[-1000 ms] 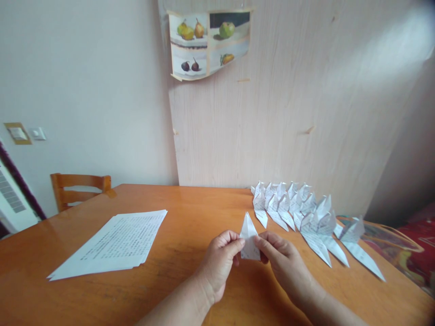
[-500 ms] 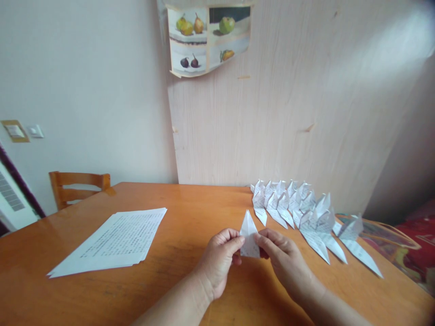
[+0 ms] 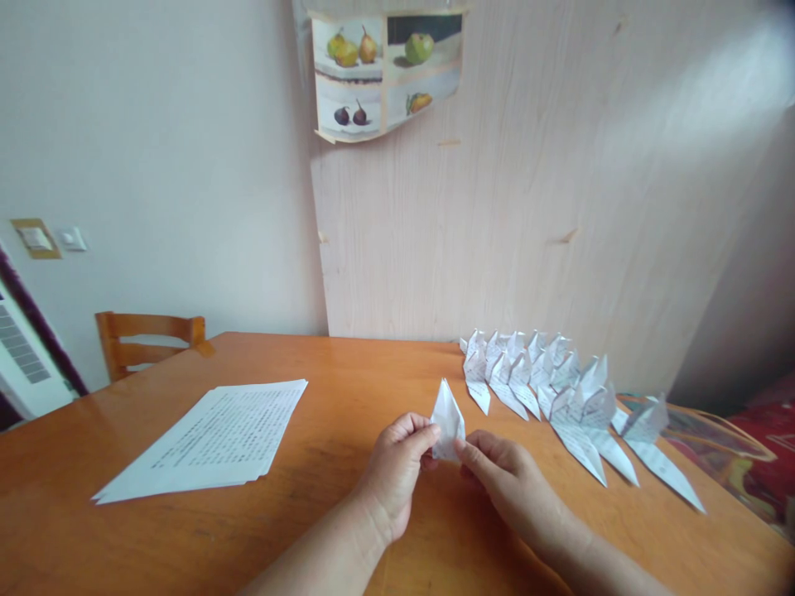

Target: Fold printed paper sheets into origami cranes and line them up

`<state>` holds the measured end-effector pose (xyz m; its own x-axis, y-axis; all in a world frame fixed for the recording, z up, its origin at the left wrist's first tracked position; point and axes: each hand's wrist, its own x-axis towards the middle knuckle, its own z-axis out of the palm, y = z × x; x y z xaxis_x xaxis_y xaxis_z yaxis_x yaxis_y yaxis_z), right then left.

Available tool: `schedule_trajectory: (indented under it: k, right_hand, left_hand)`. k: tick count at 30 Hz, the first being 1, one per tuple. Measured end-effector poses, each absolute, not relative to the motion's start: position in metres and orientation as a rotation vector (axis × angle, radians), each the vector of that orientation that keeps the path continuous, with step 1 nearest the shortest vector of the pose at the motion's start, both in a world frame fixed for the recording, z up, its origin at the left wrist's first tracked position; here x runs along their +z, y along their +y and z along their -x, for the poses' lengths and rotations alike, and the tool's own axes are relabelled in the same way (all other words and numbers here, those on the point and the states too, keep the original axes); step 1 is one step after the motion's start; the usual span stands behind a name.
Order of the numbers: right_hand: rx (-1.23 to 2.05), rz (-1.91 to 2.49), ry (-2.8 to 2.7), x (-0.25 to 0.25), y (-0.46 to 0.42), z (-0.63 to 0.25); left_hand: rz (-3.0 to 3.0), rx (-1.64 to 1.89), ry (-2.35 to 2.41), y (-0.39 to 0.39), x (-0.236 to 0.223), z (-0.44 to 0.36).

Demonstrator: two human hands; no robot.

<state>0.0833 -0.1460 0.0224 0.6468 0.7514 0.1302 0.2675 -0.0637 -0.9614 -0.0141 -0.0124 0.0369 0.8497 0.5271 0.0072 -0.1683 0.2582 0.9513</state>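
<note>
A small folded piece of printed white paper (image 3: 448,414), pointed at the top, stands just above the orange wooden table (image 3: 348,530). My left hand (image 3: 397,472) pinches its left lower edge with thumb and fingers. My right hand (image 3: 506,488) pinches its lower right side. Both hands are closed on it, wrists low over the table near the front edge.
A row of several finished folded paper figures (image 3: 559,397) lies to the right, running toward the table's right edge. A stack of printed sheets (image 3: 217,439) lies at the left. A wooden chair (image 3: 146,339) stands behind the table. A fruit picture (image 3: 385,74) hangs on the wood panel.
The folded paper has turned and narrowed, its tip now leaning left. Both hands have shifted slightly left and closer together.
</note>
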Motion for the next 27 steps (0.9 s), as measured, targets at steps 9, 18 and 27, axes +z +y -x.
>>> schedule_trajectory:
  k: [9, 18, 27]
  right_hand:
    - [0.449, 1.591, -0.908, 0.0248, -0.1459, -0.0820]
    - [0.402, 1.559, -0.823, 0.0207, -0.1428, -0.0875]
    - [0.528, 1.509, -0.787, 0.0293, -0.1472, -0.0818]
  left_hand:
    - [-1.202, 0.463, 0.300, -0.0120, 0.0370, 0.0129]
    - [-1.223, 0.306, 0.287, -0.0157, 0.0370, 0.0171]
    - [-1.311, 0.324, 0.286, -0.0185, 0.0372, 0.0178]
